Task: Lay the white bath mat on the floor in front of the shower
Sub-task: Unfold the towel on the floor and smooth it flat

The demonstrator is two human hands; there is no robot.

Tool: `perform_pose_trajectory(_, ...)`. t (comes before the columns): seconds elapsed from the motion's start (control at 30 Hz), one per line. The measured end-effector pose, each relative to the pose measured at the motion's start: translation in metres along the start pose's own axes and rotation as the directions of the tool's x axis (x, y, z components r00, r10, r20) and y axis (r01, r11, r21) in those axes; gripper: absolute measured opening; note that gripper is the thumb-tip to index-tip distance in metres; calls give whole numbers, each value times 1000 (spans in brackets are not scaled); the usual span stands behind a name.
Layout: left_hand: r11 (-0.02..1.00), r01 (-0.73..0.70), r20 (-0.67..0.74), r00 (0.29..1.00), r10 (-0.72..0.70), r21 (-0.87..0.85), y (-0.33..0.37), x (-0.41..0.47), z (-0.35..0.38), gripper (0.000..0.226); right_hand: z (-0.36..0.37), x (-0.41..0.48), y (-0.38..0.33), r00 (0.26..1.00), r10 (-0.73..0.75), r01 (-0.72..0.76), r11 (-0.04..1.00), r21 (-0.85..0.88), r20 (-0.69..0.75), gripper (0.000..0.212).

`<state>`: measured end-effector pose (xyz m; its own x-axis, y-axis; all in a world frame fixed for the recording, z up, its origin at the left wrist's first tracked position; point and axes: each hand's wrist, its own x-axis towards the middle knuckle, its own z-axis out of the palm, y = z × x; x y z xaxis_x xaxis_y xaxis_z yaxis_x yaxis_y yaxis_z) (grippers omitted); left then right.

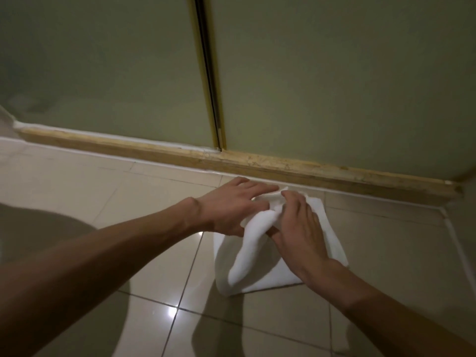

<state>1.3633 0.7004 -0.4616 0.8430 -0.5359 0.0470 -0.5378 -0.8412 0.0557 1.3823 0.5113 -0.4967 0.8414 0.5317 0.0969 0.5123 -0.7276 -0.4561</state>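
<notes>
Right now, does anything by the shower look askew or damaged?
The white bath mat lies folded and bunched, ridged between left hand and right hand, not flat. The wooden sill under the shower doors looks worn, its finish chipped.

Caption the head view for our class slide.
Left hand touches, right hand grips a bunched white bath mat on tiles by the shower door.

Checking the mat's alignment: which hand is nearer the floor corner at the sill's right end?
Right. The right hand pinches the bath mat, left of the floor corner; the left hand rests on the mat even farther left.
</notes>
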Motion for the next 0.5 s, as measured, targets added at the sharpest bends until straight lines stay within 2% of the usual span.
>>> perform_pose_trajectory(0.2, 992, 128, -58, 990, -127, 16, -16, -41, -12, 44, 11, -9, -4, 998, 61, -60, 997, -50, 24, 97)
perform_pose_trajectory(0.33, 975, 224, -92, 971, -222, 11, -24, -83, -19, 50, 19, -20, -19, 981, 80, -105, 985, 137, 176, 105)
perform_pose_trajectory(0.4, 960, 279, -101, 956, -277, 11, -27, -104, -19, 52, 25, -24, -30, 955, -4, -56, 980, 190, 298, 103)
perform_pose_trajectory(0.5, 941, 339, -115, 935, -335, 9, -26, -130, -19, 50, 38, -31, -52, 891, -176, 112, 979, 172, 419, 102)
